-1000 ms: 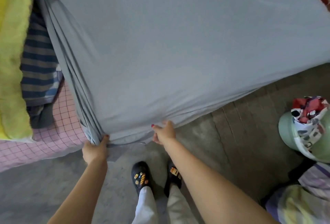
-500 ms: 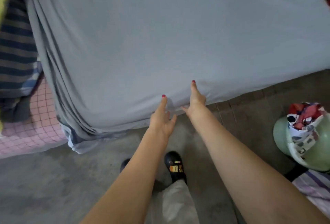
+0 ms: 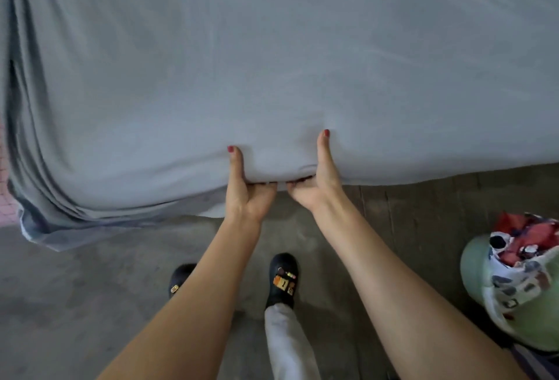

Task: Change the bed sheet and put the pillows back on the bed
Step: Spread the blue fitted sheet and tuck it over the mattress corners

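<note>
The smooth, matte grey fabric bed sheet lies taut across the bed, bunching into soft folds at the left corner, so this looks like tucking its near edge. The rough grey concrete floor lies below. Left hand and right hand each grip that hem, thumbs on top, fingers apparently curled beneath and mostly hidden.
</note>
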